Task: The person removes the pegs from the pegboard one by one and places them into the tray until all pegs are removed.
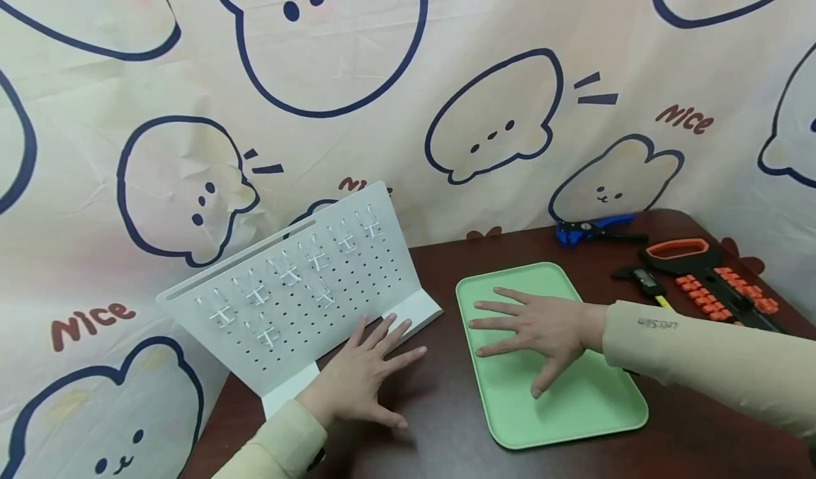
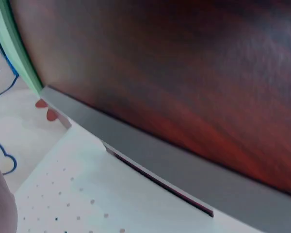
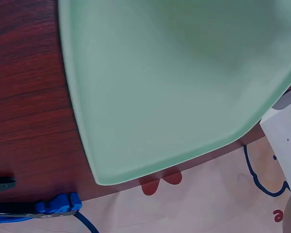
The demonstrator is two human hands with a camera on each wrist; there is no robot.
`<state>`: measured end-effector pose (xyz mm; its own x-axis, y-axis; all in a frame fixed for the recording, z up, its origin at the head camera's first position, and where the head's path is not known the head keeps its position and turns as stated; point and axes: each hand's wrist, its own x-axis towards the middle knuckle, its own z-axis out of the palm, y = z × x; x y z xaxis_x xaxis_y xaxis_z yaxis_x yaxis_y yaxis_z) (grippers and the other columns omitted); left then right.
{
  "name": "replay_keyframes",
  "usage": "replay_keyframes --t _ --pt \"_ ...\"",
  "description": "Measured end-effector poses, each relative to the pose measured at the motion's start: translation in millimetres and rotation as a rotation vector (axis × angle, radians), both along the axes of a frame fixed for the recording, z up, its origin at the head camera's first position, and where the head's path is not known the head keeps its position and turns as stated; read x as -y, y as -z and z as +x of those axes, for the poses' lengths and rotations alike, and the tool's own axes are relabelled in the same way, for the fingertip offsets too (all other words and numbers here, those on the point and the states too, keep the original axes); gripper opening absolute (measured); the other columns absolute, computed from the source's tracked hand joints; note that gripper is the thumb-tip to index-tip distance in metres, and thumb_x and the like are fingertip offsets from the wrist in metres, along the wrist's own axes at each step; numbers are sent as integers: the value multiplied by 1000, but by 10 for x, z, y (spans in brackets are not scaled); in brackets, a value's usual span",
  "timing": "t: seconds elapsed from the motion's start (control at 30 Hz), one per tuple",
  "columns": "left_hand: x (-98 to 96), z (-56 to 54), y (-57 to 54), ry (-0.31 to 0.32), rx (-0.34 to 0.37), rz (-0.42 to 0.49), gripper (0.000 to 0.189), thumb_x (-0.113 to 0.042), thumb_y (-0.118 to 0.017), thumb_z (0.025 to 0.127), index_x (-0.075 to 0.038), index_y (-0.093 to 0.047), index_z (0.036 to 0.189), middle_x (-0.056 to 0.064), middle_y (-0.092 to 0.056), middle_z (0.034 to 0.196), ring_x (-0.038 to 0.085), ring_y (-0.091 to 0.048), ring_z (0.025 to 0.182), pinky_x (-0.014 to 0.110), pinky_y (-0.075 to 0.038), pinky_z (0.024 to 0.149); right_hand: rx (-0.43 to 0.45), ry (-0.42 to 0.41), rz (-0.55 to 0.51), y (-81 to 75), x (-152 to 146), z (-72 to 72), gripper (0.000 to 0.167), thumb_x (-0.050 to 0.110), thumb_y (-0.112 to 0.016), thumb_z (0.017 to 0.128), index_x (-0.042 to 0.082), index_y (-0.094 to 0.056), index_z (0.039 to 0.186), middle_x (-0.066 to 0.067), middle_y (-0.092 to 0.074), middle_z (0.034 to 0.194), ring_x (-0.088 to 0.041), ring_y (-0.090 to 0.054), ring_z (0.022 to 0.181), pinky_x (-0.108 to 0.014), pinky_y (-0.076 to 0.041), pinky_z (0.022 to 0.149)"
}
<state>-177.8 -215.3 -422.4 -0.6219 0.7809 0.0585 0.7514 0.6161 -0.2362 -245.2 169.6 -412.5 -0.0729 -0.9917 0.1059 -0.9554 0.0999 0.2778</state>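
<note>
My left hand point(image 1: 360, 380), fingers spread, is over the dark table in front of the white pegboard stand point(image 1: 331, 280), overlapping its foot in the head view. Several clear hooks point(image 1: 291, 272) hang on the pegboard's holes. To the right, my right hand point(image 1: 542, 327) hovers with spread fingers over the light green tray point(image 1: 593, 401), holding nothing. The tray's inside point(image 3: 165, 97) is bare in the right wrist view. Only a sliver of the left hand point(image 2: 1, 199) shows in the left wrist view, beside the pegboard's holed face point(image 2: 77, 194).
Behind the tray lie blue-and-black wire strippers point(image 1: 589, 231). Farther right are a digital caliper point(image 1: 645, 279) and a black-and-orange handled tool point(image 1: 685, 252) alongside orange blocks point(image 1: 698, 295). A patterned cloth point(image 1: 357, 146) hangs behind the dark wooden table point(image 1: 440, 429).
</note>
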Motion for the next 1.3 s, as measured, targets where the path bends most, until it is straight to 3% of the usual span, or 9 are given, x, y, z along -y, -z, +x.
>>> replay_keyframes --t 0.1,0.23,0.43,0.63,0.8,1.0,1.1,1.2,1.3 --pt "28 -32 -44 -22 14 41 106 -88 -63 72 -32 -41 159 11 -20 170 37 -12 156 70 -15 117 39 53 19 -42 51 -16 90 84 -56 83 33 -45 157 -7 -34 165 -38 -27 152 -65 -26 115" --pt "103 -44 -138 -31 26 141 104 -80 -73 71 -28 -45 157 12 -20 170 39 -16 155 66 -18 118 200 162 46 -168 181 -30 85 76 -60 88 31 -42 158 -7 -31 166 -36 -24 153 -60 -25 118" --pt "306 15 -413 -27 -28 261 106 -77 -75 71 -22 -46 156 15 -25 166 43 -26 150 65 -29 114 443 294 1 -380 460 -98 81 67 -61 93 27 -40 160 -6 -28 168 -32 -22 155 -55 -28 119" --pt "595 110 -747 -88 -111 418 102 -89 -49 83 -24 -34 161 16 -29 163 47 -30 145 73 -36 103 724 434 -211 -614 755 -216 75 62 -56 98 20 -42 159 -5 -38 162 -27 -33 149 -55 -33 116" --pt "840 196 -961 -135 -176 619 105 -88 -48 84 -17 -34 161 22 -33 159 43 -32 143 74 -35 103 1010 478 -457 -812 1000 -341 60 45 -50 106 10 -46 155 -8 -48 156 -27 -45 142 -51 -38 114" --pt "1174 320 -1139 -180 -298 960 100 -73 -64 88 1 -43 151 9 -43 154 8 -34 140 32 -28 114 1291 477 -676 -976 1255 -460 54 33 -46 109 -1 -46 152 -20 -49 153 -34 -52 136 -46 -44 110" --pt "1314 420 -1137 -316 -381 1112 73 -38 -72 95 6 -46 146 -11 -48 144 0 -40 131 16 -31 106 1403 475 -754 -984 1388 -498 50 25 -48 110 -8 -48 146 -27 -51 147 -38 -51 136 -43 -47 108" --pt "1382 508 -1073 -599 -361 1252 60 -9 -68 94 2 -44 148 -27 -44 129 -3 -43 123 12 -37 102 1511 521 -823 -971 1507 -532 46 20 -51 109 -11 -50 143 -30 -55 142 -38 -55 132 -40 -49 104" --pt "1420 508 -969 -859 -296 1383 55 -8 -63 100 -7 -41 150 -27 -43 118 -5 -44 114 10 -40 97 1631 574 -912 -965 1616 -574 44 19 -54 109 -11 -51 141 -29 -58 139 -36 -59 128 -36 -51 102"
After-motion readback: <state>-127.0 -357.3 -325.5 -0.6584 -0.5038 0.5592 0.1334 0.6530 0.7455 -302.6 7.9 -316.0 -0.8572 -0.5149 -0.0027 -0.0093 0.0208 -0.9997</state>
